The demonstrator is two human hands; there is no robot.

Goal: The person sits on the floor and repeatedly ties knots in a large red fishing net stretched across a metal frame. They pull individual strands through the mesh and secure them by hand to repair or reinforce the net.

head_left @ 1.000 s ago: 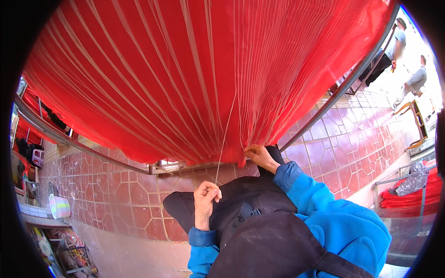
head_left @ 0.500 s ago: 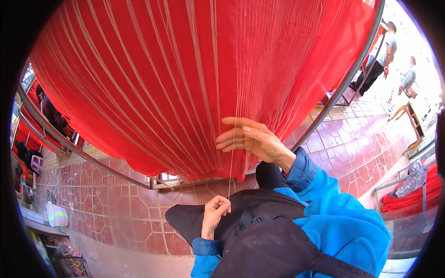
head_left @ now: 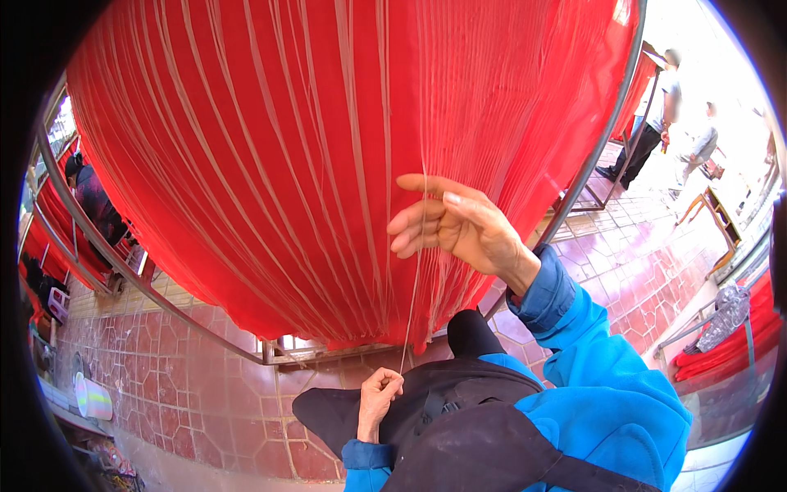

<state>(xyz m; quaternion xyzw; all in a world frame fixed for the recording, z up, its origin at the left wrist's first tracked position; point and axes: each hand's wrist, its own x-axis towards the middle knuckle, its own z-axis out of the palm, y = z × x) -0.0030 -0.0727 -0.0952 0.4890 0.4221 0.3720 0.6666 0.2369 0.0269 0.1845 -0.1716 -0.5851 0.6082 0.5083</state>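
A large red cloth point(head_left: 238, 164) fills the upper view, streaked with pale threads running down it. Low over my lap, my left hand point(head_left: 379, 402) is closed in a pinch on a thin pale thread point(head_left: 409, 328), which rises taut past my other hand. My right hand point(head_left: 459, 230) is raised in front of the cloth, fingers spread and curving a little, with the thread passing across the fingers. Whether the fingertips touch the cloth I cannot tell.
A curved metal frame point(head_left: 150, 291) surrounds the cloth above a tiled floor point(head_left: 205, 410). A person point(head_left: 98, 205) is at far left, with a bucket point(head_left: 93, 398) below. At right are two standing people point(head_left: 652, 131) point(head_left: 701, 143), a wooden stand point(head_left: 721, 225) and red fabric point(head_left: 734, 340).
My right hand has left the cloth's lower edge, opened and moved up along the thread. My left hand keeps its pinch and sits lower in the picture.
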